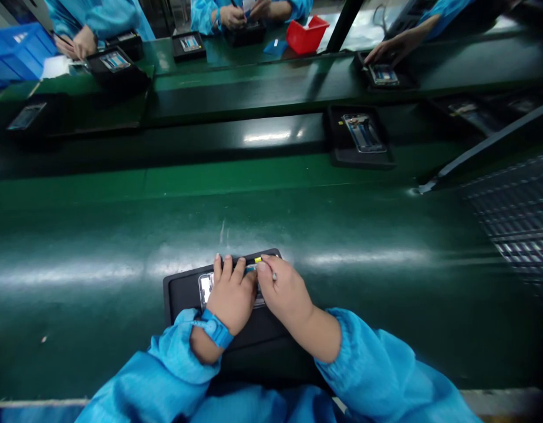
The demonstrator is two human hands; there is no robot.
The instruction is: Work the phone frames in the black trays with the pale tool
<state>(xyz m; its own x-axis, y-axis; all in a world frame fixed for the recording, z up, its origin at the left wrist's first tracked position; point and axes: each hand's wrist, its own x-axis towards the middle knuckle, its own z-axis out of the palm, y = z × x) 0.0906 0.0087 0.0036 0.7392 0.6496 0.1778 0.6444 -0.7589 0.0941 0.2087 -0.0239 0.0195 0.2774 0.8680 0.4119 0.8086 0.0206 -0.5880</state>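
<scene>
A black tray (178, 288) lies on the green bench in front of me, with a phone frame (205, 288) in it that shows bare inner parts. Across the frame rests my left hand (231, 302), fingers stretched out and a little apart, covering much of it. My right hand (283, 288) is pinched closed at the frame's right end, beside a small yellow tab (257, 259). A pale tip shows by its fingers, but what it belongs to is hidden. A blue strap is around my left wrist.
Beyond the bench (121, 235), a belt carries another black tray (337, 154) with a phone frame. Across it, co-workers' hands (232, 16) work at similar trays. A red bin (307, 36), a blue crate (18, 53) and, at right, a metal bar (482, 147) stand around.
</scene>
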